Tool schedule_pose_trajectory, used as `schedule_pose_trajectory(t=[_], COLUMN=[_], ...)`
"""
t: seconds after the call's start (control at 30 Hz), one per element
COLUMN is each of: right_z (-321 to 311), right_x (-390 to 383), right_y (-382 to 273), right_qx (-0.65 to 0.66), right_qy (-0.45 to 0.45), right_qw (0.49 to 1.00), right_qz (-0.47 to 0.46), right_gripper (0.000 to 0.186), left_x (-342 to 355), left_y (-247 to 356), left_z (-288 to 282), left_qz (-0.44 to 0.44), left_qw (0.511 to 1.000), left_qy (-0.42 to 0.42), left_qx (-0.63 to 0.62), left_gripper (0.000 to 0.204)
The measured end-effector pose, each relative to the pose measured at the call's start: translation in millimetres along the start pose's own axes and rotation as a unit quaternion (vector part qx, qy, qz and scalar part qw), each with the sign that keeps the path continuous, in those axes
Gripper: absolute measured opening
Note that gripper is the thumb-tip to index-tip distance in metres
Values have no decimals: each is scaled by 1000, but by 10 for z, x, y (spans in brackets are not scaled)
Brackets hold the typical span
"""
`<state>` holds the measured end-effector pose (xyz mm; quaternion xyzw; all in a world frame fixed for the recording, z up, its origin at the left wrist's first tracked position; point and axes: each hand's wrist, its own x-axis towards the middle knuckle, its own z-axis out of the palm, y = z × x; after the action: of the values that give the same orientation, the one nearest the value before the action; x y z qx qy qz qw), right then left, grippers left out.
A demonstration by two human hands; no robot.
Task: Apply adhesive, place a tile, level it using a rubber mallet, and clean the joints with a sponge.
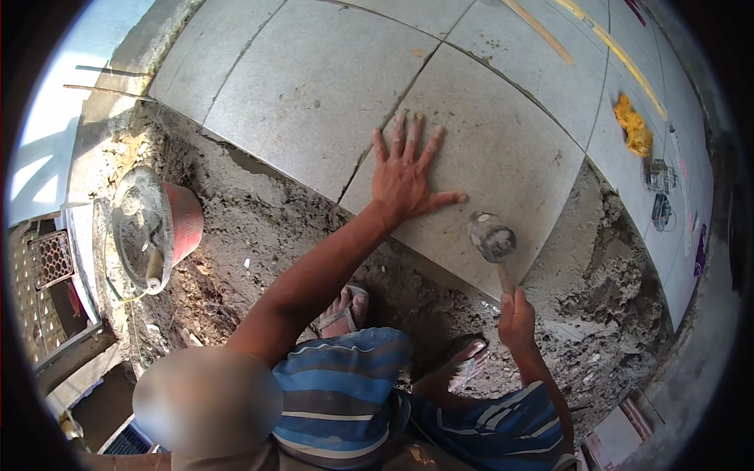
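My left hand [402, 177] lies flat, fingers spread, on a large grey floor tile [495, 141], close to the joint with the tile on its left. My right hand [517, 320] is closed around the wooden handle of a mallet [492, 238]. The mallet's dark, pale-smeared head is over the tile's near right part; whether it touches the surface I cannot tell. Wet grey mortar [581, 231] shows along the tile's right edge, and rough mortar and soil lie along its near edge. Both hands look dusty with mortar.
On the left stands a red bucket [185, 224] crusted with mortar, a wooden tool handle [155, 269] at its rim. Laid tiles [306, 86] stretch away at the back. To the right are a yellow cloth [632, 125], small clear packs [661, 177] and wooden strips [620, 55]. My sandalled feet are on the mortar.
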<state>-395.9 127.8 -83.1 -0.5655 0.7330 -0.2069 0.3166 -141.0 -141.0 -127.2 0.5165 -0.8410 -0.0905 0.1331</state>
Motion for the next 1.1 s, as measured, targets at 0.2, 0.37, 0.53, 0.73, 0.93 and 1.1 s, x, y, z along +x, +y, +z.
schedule_pose_trajectory(t=[0.2,0.37,0.53,0.73,0.93,1.1], right_z=[-44,-167,-166,-230,-437,-425], right_x=[102,191,257,307,417,574], right_y=[115,-19,31,162,-241,-206], right_qx=[-51,55,-14,-27,113,249], right_qy=[24,75,46,73,129,172], right_qw=[998,995,999,997,985,953], right_qz=[-39,-35,-4,-12,7,-20], right_gripper=[19,23,26,29,34,35], left_x=[12,23,-35,30,167,471], left_y=[17,28,37,114,190,323], left_z=[-16,-46,-68,-77,-110,-20], left_qz=[5,12,2,9,4,89], left_qw=[1000,1000,1000,1000,999,995], left_qy=[-3,0,-2,1,-29,-33], left_qx=[-11,-7,-2,-6,36,12], left_gripper=[128,128,127,127,135,135])
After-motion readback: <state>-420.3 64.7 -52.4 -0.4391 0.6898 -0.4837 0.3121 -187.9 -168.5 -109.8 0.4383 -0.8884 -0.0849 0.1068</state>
